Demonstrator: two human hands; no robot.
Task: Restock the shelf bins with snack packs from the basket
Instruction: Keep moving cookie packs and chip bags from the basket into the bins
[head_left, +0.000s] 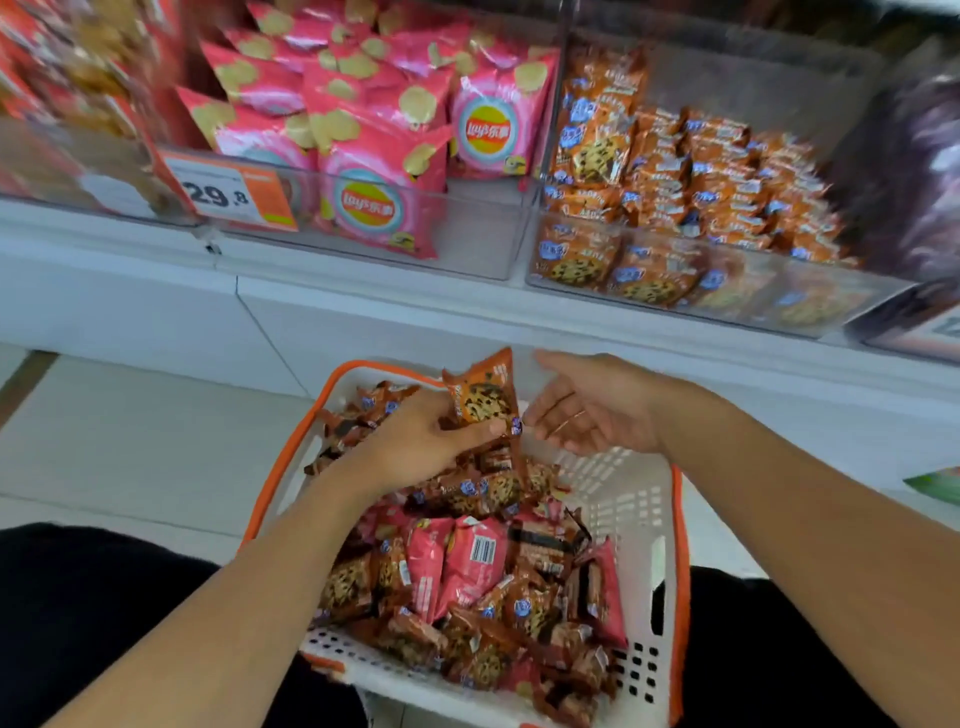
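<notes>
Lifting an orange cookie pack (480, 397) out of the basket (631, 499), the left hand (415, 447) is pinching it between thumb and fingers above the far end of the heap. The right hand (592, 410) is hovering just beside the pack with fingers relaxed and spread, holding nothing, its fingertips close to the pack's lower corner; whether they are touching it is hard to tell.

The basket is sitting on the floor below the shelf (363, 312), between the person's knees, and it is holding a good many packs: orange cookie packs piled toward the far and near ends, with some pink packs (467, 561) lying among them near the middle.

On the shelf, the clear bin (779, 312) at the right is already carrying a deep layer of matching orange cookie packs, though space is showing toward its back wall. The bin (467, 249) to its left is holding pink chip bags (374, 202), with bare floor at its front right corner.

Judging by this, the restocking is looking well under way but far from finished, since most of the basket's load is waiting.
</notes>
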